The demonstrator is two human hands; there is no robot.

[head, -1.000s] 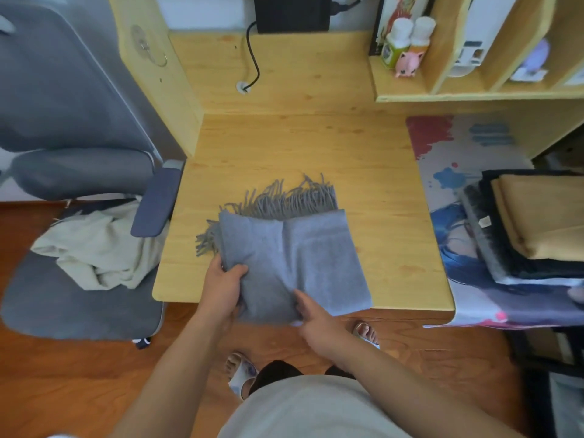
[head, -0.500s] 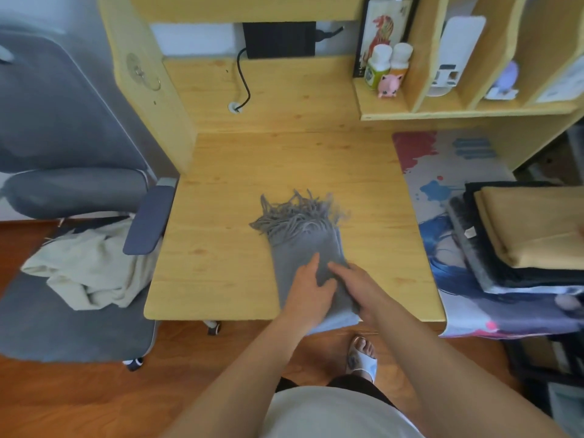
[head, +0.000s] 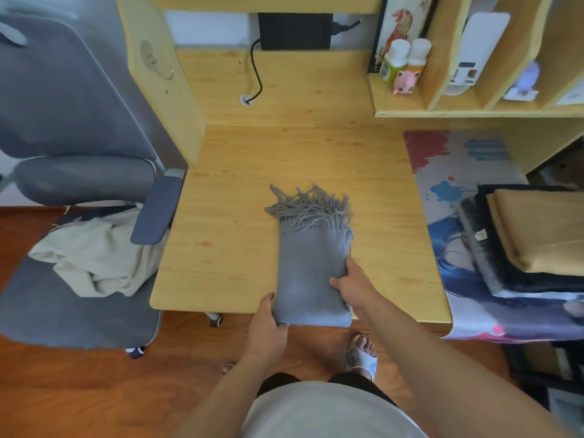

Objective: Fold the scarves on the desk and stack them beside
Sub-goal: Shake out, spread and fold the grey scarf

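Gripping the folded grey scarf (head: 311,273) at its near-left corner with the left hand (head: 267,327) and right edge with the right hand (head: 354,287), both hands look set to lift it from the desk (head: 237,216) toward the stack (head: 531,241).

Head view (wide-angle), down over desk (head: 240,248)

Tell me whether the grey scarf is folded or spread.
Folded: the grey scarf lies as a narrow strip, fringe bunched at the far end, both hands at its near end.

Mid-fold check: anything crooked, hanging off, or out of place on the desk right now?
The grey scarf overhangs the desk's near edge, with its fringe tangled and splayed leftward. The left hand and right hand hold its sides. A crumpled cream cloth lies on the chair.
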